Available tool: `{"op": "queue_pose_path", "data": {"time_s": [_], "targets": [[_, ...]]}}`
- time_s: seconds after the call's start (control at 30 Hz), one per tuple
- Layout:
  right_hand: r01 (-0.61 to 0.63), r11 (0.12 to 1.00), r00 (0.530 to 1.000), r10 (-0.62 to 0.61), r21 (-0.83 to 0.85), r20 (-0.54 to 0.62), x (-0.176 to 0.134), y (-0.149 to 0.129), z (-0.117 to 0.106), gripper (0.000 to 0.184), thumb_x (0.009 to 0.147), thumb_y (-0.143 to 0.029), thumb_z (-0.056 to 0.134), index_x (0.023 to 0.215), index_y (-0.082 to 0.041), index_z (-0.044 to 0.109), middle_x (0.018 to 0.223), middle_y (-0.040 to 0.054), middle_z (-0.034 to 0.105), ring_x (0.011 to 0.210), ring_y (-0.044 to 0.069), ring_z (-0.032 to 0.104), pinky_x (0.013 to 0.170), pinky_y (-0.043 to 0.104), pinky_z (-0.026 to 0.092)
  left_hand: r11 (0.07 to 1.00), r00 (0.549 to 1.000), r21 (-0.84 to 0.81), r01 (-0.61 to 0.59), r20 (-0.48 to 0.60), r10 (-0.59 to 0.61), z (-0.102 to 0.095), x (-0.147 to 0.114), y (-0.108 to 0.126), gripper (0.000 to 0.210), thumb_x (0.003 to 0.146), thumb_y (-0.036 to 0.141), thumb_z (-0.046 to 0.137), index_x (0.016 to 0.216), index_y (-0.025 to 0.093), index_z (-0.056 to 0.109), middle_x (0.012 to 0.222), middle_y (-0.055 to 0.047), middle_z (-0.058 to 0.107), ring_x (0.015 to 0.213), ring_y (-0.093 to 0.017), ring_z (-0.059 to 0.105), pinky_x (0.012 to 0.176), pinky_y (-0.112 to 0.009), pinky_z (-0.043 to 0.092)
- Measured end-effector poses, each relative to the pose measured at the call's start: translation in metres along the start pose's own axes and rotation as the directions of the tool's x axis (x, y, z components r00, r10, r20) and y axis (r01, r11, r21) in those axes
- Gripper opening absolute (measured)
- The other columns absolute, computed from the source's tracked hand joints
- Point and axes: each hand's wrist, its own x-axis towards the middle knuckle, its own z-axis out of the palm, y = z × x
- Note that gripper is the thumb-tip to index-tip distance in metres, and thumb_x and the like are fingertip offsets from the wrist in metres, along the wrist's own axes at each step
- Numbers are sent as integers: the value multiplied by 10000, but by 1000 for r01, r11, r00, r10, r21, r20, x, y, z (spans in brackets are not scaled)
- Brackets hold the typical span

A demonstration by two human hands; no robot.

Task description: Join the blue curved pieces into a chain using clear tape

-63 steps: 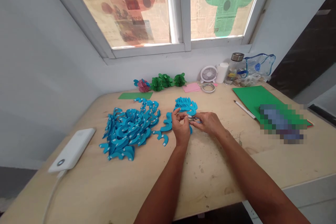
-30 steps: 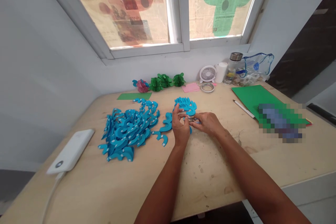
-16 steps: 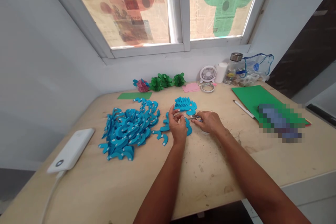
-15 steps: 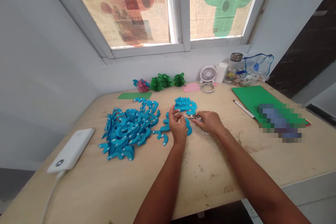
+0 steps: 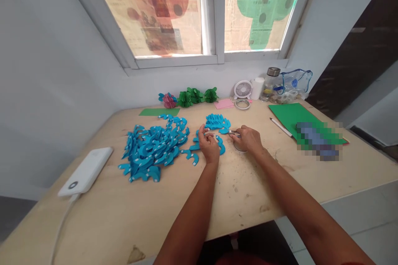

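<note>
My left hand [image 5: 209, 145] is just above several blue paper arcs [image 5: 221, 145], its fingers curled in. Small white bits show at its fingertips; what it pinches is too small to make out. My right hand [image 5: 250, 140] is closed around small scissors [image 5: 234, 133], their metal blades pointing left toward my left hand. Under the right hand lies a roll of tape [image 5: 240, 149], partly hidden. Beyond the hands a row of blue scalloped paper pieces [image 5: 217, 121] lies fanned. To the left is a large heap of blue paper arcs [image 5: 152, 149] dotted with white squares.
A white power bank [image 5: 87, 172] with a cable lies at left. Along the wall stand paper ornaments [image 5: 195, 96], a small fan [image 5: 243, 90], a tape roll [image 5: 242, 104] and a glass bottle [image 5: 270, 85]. Green sheets [image 5: 292, 116] and a white pen [image 5: 281, 127] lie at right.
The scissors have drawn back slightly to the right, and their blades now look closer together. My left hand stays nearly in place. The whole view has shifted a little.
</note>
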Motion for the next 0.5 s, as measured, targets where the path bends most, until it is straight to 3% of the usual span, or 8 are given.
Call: {"op": "queue_pose_path", "data": {"time_s": [0.13, 0.27, 0.37, 0.5], "targets": [[-25, 999, 999, 24, -44, -36, -17, 4, 3, 446, 862, -537, 371, 963, -228, 676, 918, 84, 621, 861, 189, 581, 625, 264, 379, 999, 999, -43, 21, 34, -20, 7, -1, 3, 561, 676, 30, 380, 1207, 191, 460, 1008, -68, 562, 680, -106, 578, 703, -249, 471], [-33, 998, 997, 29, -59, -72, -27, 5, 11, 436, 860, -527, 389, 954, -212, 675, 926, 101, 606, 900, 202, 557, 679, 279, 383, 975, 982, -127, 182, 74, -174, 10, -1, 12, 559, 648, 47, 427, 1184, 201, 472, 961, -51, 567, 636, -102, 582, 606, -232, 473], [-36, 998, 995, 31, -55, -94, -30, 5, 16, 425, 857, -509, 407, 951, -186, 668, 940, 119, 601, 925, 225, 535, 722, 307, 374, 925, 948, -215, 313, 126, -292, 1, -4, 19, 545, 627, 64, 473, 1156, 195, 487, 914, -36, 568, 617, -88, 575, 550, -206, 461], [-25, 1000, 982, 22, -14, -186, -32, 7, 16, 380, 858, -454, 428, 946, -167, 662, 927, 129, 606, 948, 256, 506, 790, 348, 348, 875, 930, -321, 361, 197, -311, -17, -9, 20, 518, 612, 98, 537, 1121, 187, 506, 876, -18, 563, 612, -77, 574, 592, -225, 484]]}}
